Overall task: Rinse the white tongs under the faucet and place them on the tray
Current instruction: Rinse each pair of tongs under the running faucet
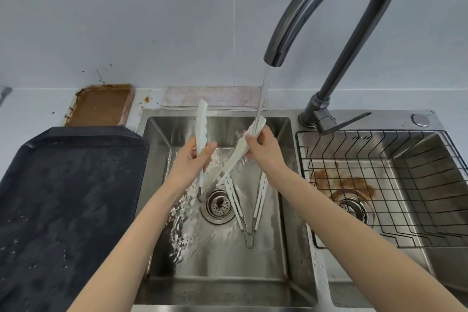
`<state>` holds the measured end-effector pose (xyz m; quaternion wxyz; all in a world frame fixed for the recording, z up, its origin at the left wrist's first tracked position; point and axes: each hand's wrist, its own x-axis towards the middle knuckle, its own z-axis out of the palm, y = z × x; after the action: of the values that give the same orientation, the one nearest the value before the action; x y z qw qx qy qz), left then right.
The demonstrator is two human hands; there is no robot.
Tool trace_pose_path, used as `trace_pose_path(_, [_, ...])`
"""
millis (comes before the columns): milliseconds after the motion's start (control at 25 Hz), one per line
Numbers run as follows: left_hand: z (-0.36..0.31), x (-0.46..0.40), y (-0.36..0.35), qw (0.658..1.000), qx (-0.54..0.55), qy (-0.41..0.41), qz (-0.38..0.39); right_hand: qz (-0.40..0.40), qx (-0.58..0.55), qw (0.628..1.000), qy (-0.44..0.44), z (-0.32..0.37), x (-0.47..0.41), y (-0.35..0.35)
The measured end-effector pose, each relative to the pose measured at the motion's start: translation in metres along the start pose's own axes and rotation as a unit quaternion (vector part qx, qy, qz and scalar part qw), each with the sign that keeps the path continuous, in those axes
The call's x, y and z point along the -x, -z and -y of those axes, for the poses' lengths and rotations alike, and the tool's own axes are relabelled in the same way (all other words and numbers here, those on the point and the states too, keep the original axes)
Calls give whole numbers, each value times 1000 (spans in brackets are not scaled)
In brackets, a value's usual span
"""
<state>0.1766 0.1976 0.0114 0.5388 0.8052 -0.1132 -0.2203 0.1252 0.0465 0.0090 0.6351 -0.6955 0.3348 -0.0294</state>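
Note:
I hold a pair of white tongs [201,124] spread in a V over the left sink basin [217,261]. My left hand [191,159] grips the left arm, which points up. My right hand [263,152] grips the right arm near its tip, right under the stream running from the dark faucet [329,7]. The hinge end hangs low near the drain [219,206]. A second pair of white tongs [260,200] lies on the basin floor. The black tray [71,197] sits on the counter to the left.
A wire rack [385,185] fills the right basin, which shows rust stains. A rusty brown tray [101,105] stands behind the black one. A folded cloth [215,97] lies behind the sink. The faucet lever [349,120] points right.

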Motion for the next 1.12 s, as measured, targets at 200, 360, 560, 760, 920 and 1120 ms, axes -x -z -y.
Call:
trace_pose_path(200, [22,7,-1,995,44,83,-22,44,68,995,55,4,10,-4])
trace_pose_path(360, [30,12,-14,973,142,183,13,40,102,989,98,10,20,5])
trace_pose_path(560, [19,13,-37,960,174,210,61,-10,115,986,121,7,22,21])
trace_pose_path(760, [2,13,-60,984,-3,129,126,-43,126,989,55,-16,19,40])
trace_pose_path(920, [-6,10,-70,969,-183,50,162,-45,130,990,-7,-29,20,45])
trace_pose_path(1120, [-3,5,-68,957,-257,39,129,-31,107,994,-17,-27,22,42])
